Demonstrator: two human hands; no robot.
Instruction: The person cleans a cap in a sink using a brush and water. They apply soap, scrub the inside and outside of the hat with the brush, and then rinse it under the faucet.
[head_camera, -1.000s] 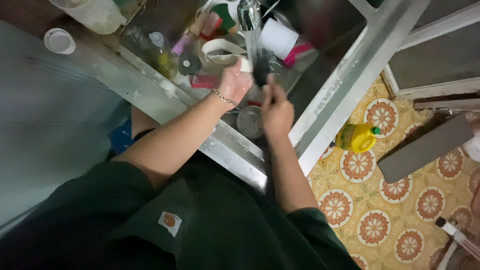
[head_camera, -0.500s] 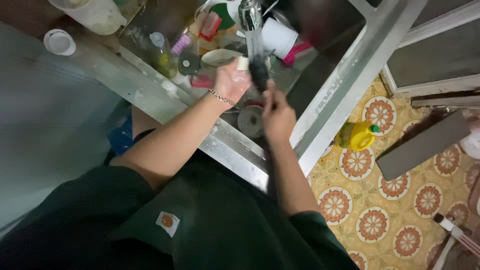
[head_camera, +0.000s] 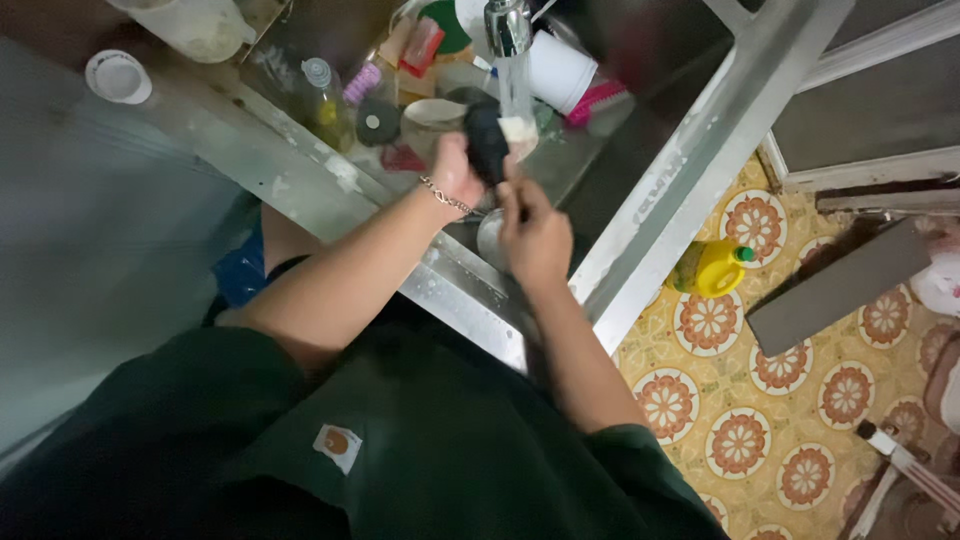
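Two hands over metal sink, head view only. Left hand closed around dark object, held right under faucet, presumably so water reaches it. Right hand just below, fingers curled; grip indeterminate. Yellow bottle on floor.

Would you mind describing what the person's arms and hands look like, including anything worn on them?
Both forearms are bare, with no gloves on the left hand or right hand. A thin metal chain bracelet circles the left wrist. The short sleeves belong to a dark green shirt bearing a small square patch on the chest. No watch or rings can be made out.
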